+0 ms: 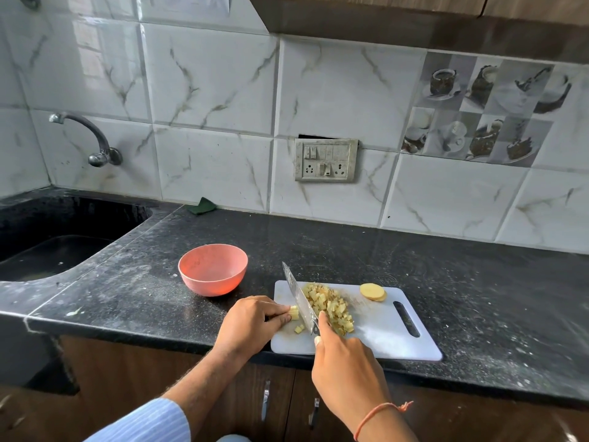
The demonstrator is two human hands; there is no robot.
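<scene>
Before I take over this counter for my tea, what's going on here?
A person is dicing a pale yellow vegetable on the white cutting board. The right hand grips the knife, its blade down beside the last small piece, which the left hand pinches. A pile of cubes lies right of the blade. Two round slices wait uncut at the board's far edge, and a pink bowl stands beside the board.

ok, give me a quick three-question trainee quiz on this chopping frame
1. True or false: the round pink plastic bowl holds food.
2. The right hand grips the steel knife; what does the left hand pinch? A) a pale yellow vegetable stub B) the bowl C) nothing
3. Short answer: what do the diced yellow pieces lie on?
Key: 1 false; 2 A; 3 the white plastic cutting board.
</scene>
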